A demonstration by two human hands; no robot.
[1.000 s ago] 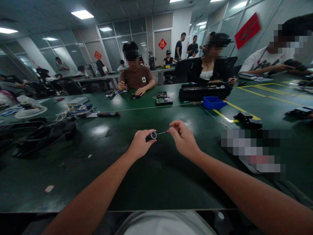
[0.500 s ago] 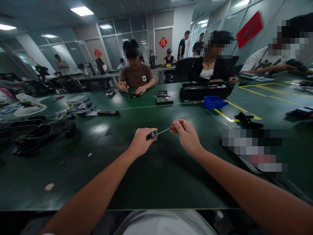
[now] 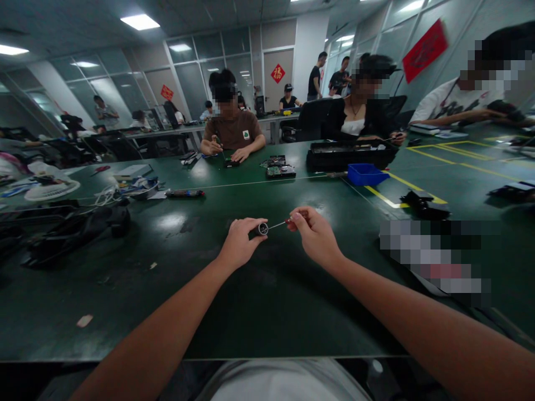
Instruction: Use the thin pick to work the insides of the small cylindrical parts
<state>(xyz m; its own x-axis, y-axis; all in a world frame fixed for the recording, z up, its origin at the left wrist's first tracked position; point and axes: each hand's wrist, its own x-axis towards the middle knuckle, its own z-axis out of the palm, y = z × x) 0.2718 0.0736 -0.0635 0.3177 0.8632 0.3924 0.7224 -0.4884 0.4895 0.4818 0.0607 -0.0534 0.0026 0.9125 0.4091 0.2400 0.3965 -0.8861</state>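
Note:
My left hand (image 3: 240, 242) is closed around a small dark cylindrical part (image 3: 261, 229) with a silver ring at its end, held just above the green table (image 3: 267, 301). My right hand (image 3: 314, 234) pinches the reddish handle of a thin screwdriver (image 3: 285, 223). Its metal shaft points left into the open end of the cylinder. Both hands hover near the middle of the table, close together.
A blue bin (image 3: 365, 174) and a long black tray (image 3: 350, 154) stand at the back right. Black parts (image 3: 424, 205) lie by yellow floor-tape lines. Black bags and cables (image 3: 75, 225) crowd the left. People sit working across the table, with circuit boards (image 3: 280, 167) before them.
My right hand has shifted slightly, lifting then lowering the screwdriver handle while the tip stays at the cylinder. My left hand has barely moved.

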